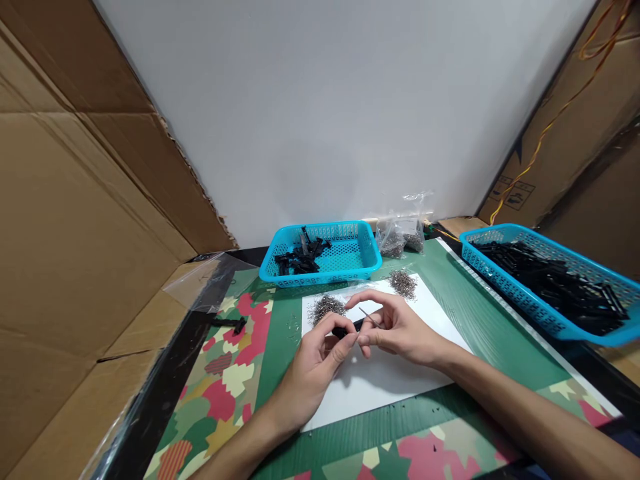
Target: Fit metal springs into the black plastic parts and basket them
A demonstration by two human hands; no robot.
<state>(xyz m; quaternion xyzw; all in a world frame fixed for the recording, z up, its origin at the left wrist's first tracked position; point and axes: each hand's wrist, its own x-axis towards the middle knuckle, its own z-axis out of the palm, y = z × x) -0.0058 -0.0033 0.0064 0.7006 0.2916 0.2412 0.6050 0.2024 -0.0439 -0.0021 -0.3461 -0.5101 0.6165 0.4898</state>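
My left hand [320,353] is closed around a small black plastic part [340,331], most of it covered by the fingers. Close against it, my right hand [395,330] pinches a thin metal tool [369,316] whose exact kind I cannot make out. The fingertips of both hands meet over a white sheet [385,383]. Just behind my left hand is a pile of tiny metal pieces [327,307]. A second pile of metal pieces [403,284] lies farther back to the right.
A blue basket [320,275] at the back holds black parts; another blue basket [530,307] at the right is full of them. Clear bags [400,237] of metal pieces stand between. A black part [230,324] lies left. Cardboard walls [100,180] flank the table.
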